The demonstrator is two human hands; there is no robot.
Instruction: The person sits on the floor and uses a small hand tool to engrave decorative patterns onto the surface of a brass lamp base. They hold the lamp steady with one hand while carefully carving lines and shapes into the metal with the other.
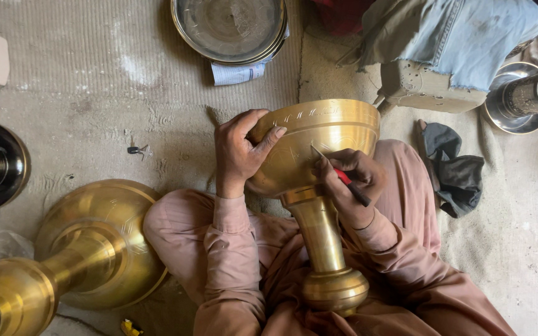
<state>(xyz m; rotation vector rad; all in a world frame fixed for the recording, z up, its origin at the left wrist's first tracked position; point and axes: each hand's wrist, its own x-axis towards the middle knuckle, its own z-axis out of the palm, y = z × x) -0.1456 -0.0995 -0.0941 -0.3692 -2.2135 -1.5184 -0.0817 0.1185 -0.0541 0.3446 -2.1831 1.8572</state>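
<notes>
Engraving runs partway along the rim of the brass goblet [319, 162], which rests on the person's lap; most of the bowl looks plain. Left hand [239, 151] clasps the bowl, right hand [351, 183] grasps a red-handled graver [342, 177] against it. Floor [94, 93] is dusty matting, with 1 second brass vessel [76, 255], stacked metal trays [231, 28] and cloths [453, 168] around.

Bare mat left open between the brass goblet bowl [319, 146] and the stacked metal plates [230, 28], the left flank blocked by a second brass vessel [76, 252], the right hemmed by a dark cloth [453, 171] and a steel cup [533, 93], a small metal clip [137, 150] left lying on the open floor.
</notes>
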